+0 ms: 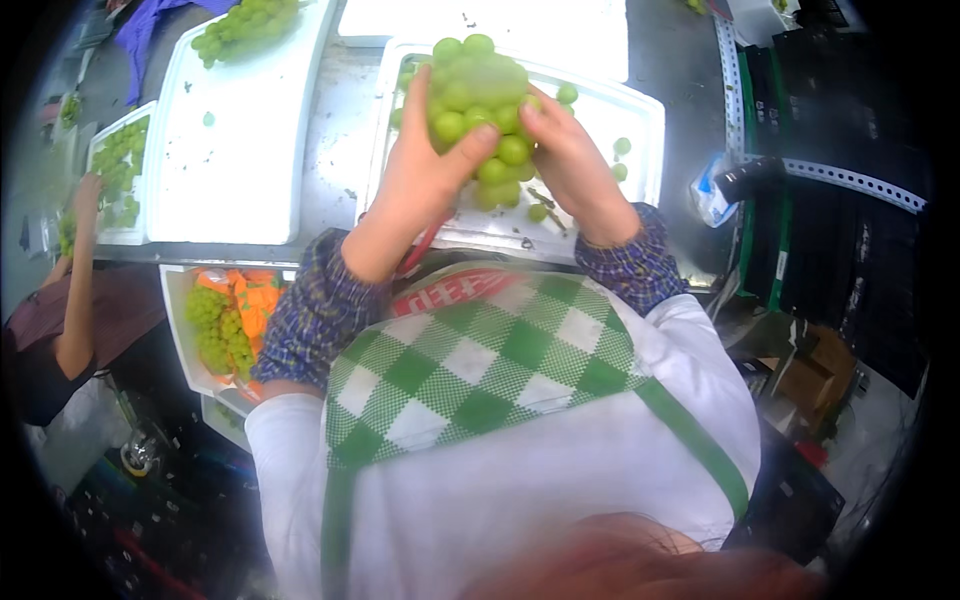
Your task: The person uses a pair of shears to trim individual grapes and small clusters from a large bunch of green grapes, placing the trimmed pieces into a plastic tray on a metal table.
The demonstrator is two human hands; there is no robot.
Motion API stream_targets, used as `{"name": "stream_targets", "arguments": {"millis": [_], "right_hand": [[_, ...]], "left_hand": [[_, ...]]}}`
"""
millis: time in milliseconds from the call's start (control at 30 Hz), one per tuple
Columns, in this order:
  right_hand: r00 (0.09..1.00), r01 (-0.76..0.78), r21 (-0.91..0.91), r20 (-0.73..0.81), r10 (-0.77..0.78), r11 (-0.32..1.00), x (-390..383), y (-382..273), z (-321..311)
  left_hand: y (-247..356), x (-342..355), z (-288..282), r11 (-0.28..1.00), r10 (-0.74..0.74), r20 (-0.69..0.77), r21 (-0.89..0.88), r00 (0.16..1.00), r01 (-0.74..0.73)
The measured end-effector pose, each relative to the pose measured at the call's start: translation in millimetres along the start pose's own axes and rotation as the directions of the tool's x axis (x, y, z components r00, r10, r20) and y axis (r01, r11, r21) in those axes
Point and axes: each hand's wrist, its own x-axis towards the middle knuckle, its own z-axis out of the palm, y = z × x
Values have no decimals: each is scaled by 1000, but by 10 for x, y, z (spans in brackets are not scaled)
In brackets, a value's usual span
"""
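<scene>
While it is being cupped from both sides, a green grape bunch [465,95] is showing over a white foam tray [653,140]

As the left hand [425,175] is wrapping the bunch's left flank, its fingers are pointing away from the body and its thumb is lying across the front grapes. The right hand [580,165] is holding the opposite side, thumb likewise over the front; its other fingers are mostly hiding behind the fruit, so their spread I cannot tell. Both grips are narrowing onto the bunch. Whether its underside is touching the tray: cannot tell.

Tray contents: loose grapes [622,146] are lying to the right of the bunch; a brown stem piece [546,199] is lying near the front edge, a single grape just beside it. The tray is resting on a grey metal bench [335,140].

Left of it, a long white foam panel [245,150] is bearing a second grape bunch [245,32] at its far end. Farther left, a co-worker's hand [88,195] is showing beside a smaller white tray [148,190] of grapes. Below the bench edge, a white crate [182,345] is holding more grapes [215,330] and orange wrapping [258,300].
</scene>
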Motion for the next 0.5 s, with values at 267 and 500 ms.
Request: {"name": "stream_targets", "arguments": {"millis": [267,500], "right_hand": [[977,144,-349,200,-77,926,-315,-339,63],[982,190,-301,73,-176,935,-124,-239,-22]], "left_hand": [[-346,44,-385,527,-264,239,-776,935,347],[-579,0,-464,181,-13,368,-913,930,364]]}}
